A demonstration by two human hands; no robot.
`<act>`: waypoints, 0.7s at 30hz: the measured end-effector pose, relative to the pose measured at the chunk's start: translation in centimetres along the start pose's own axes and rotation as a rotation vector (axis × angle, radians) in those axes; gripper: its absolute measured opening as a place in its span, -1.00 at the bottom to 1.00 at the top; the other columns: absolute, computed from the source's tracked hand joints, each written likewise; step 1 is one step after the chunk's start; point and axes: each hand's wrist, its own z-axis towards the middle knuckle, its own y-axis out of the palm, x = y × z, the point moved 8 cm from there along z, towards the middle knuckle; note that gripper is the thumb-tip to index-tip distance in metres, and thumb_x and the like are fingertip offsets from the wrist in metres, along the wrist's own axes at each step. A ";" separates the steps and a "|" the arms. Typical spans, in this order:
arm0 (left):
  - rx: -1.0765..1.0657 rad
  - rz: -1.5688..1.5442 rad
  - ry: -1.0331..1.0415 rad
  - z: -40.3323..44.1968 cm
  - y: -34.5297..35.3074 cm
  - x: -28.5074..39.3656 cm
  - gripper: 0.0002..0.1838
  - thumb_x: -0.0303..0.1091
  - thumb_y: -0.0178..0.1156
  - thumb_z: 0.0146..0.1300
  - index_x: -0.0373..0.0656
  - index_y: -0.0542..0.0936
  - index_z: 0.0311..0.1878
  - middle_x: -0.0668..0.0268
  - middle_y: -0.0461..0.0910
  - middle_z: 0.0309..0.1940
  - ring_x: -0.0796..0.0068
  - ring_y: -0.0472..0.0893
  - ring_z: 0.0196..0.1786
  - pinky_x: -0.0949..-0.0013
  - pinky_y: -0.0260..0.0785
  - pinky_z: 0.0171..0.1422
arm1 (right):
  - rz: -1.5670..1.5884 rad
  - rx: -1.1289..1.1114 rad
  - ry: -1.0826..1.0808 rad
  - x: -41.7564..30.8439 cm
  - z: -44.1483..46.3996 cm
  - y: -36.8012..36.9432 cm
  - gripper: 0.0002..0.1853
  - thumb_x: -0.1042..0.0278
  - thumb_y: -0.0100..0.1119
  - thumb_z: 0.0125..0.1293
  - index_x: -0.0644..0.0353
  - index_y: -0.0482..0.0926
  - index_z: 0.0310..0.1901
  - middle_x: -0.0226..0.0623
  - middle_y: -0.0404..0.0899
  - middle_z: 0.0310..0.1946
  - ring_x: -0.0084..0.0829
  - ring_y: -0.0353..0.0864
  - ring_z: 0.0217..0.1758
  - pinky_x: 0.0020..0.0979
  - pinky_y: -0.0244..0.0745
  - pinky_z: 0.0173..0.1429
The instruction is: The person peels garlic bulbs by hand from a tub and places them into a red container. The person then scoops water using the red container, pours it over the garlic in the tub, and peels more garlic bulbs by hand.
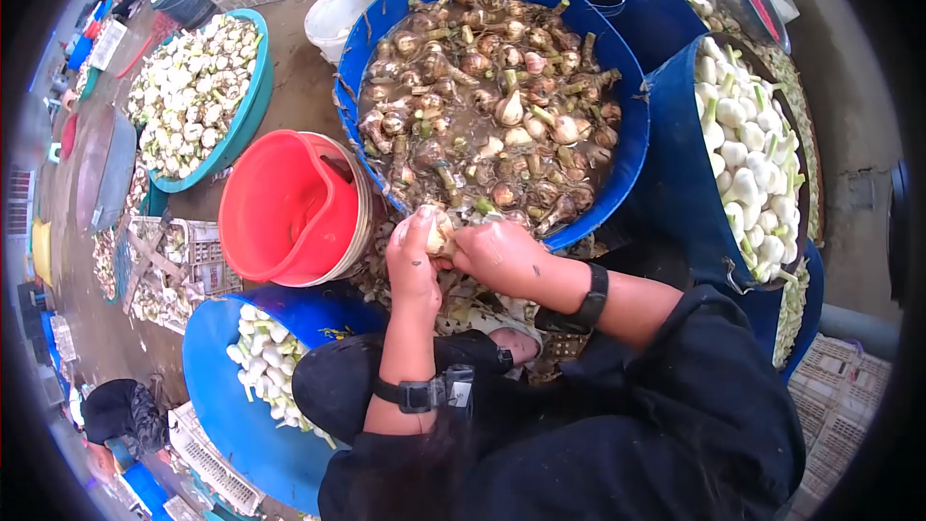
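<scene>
A pale garlic bulb [441, 234] is held between my two hands at the near rim of a big blue tub [348, 87]. My left hand [413, 256] grips the bulb from the left, fingers wrapped round it. From the right, my right hand [492, 253] is closed against the same bulb; its fingertips are partly hidden. Muddy water fills the tub, with many brown, unpeeled garlic bulbs [473, 63] floating in it and a few paler ones among them. Peelings [463, 304] lie below my hands.
A red bucket [275, 207] stands left of the tub. White peeled garlic fills a blue barrel [675, 125] at right and lies in another blue barrel [217, 367] at lower left. A teal basin [256, 87] of garlic and a white bucket [338, 14] stand farther back.
</scene>
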 end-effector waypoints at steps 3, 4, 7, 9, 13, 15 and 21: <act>-0.079 -0.048 -0.110 0.2 -0.4 -0.7 -0.68 -0.20 0.09 0.21 -0.22 0.46 -0.07 0.35 0.55 -0.35 0.55 0.55 -0.39 0.50 0.38 -0.46 | 0.348 -0.008 0.142 3.2 1.1 1.7 -0.73 0.23 -0.02 0.20 0.26 0.55 -0.44 -0.06 0.54 -0.62 -0.23 0.60 -0.53 -0.21 0.51 -0.39; -0.083 -0.045 -0.111 0.0 -0.3 -0.9 -0.68 -0.20 0.09 0.21 -0.22 0.46 -0.07 0.35 0.55 -0.35 0.55 0.55 -0.39 0.50 0.38 -0.46 | 0.633 -0.044 0.273 4.5 0.9 2.8 -0.71 0.23 -0.05 0.24 0.27 0.57 -0.41 -0.10 0.54 -0.63 -0.32 0.59 -0.56 -0.27 0.52 -0.43; -0.301 -0.192 -0.015 -0.3 1.5 0.6 -0.64 -0.28 -0.01 0.22 -0.25 0.39 0.04 0.23 0.51 -0.16 0.39 0.52 -0.11 0.37 0.38 -0.04 | 1.370 -0.177 0.523 3.7 -1.0 3.9 -0.66 0.19 -0.11 0.32 0.29 0.57 -0.36 -0.25 0.55 -0.60 -0.47 0.55 -0.54 -0.50 0.49 -0.55; -0.409 0.044 -0.076 0.0 0.9 1.2 -0.52 -0.24 0.09 0.14 -0.30 0.39 0.09 0.19 0.48 -0.07 0.39 0.50 -0.02 0.33 0.37 0.04 | 1.396 -0.152 0.487 3.7 -1.2 3.4 -0.66 0.15 -0.03 0.31 0.29 0.57 -0.37 -0.25 0.55 -0.61 -0.45 0.56 -0.51 -0.44 0.48 -0.52; -0.487 0.647 0.007 -1.4 2.3 0.9 -0.41 -0.37 0.26 -0.02 -0.33 0.39 0.13 0.15 0.47 0.02 0.33 0.47 0.10 0.29 0.28 0.20 | 0.483 0.193 0.209 4.7 -1.2 -1.3 -0.72 0.15 0.08 0.25 0.21 0.59 -0.34 -0.21 0.54 -0.60 -0.44 0.56 -0.51 -0.26 0.43 -0.35; -0.516 0.845 0.254 -2.4 3.7 2.1 -0.41 -0.42 0.28 -0.02 -0.29 0.38 0.15 0.15 0.47 0.04 0.32 0.45 0.12 0.29 0.24 0.24 | 0.883 0.021 0.520 8.5 -1.3 1.3 -0.73 0.22 0.06 0.28 0.28 0.59 -0.36 -0.26 0.59 -0.54 -0.46 0.58 -0.50 -0.35 0.44 -0.39; -0.344 0.726 0.605 -2.7 3.2 2.8 -0.75 -0.53 0.18 0.12 -0.34 0.51 -0.10 0.09 0.54 -0.06 0.19 0.47 0.14 0.20 0.23 0.28 | 1.771 0.038 0.478 6.1 -1.5 1.6 -0.77 0.30 -0.01 0.34 0.27 0.48 -0.10 -0.32 0.57 -0.19 -0.51 0.56 -0.18 -0.44 0.47 -0.13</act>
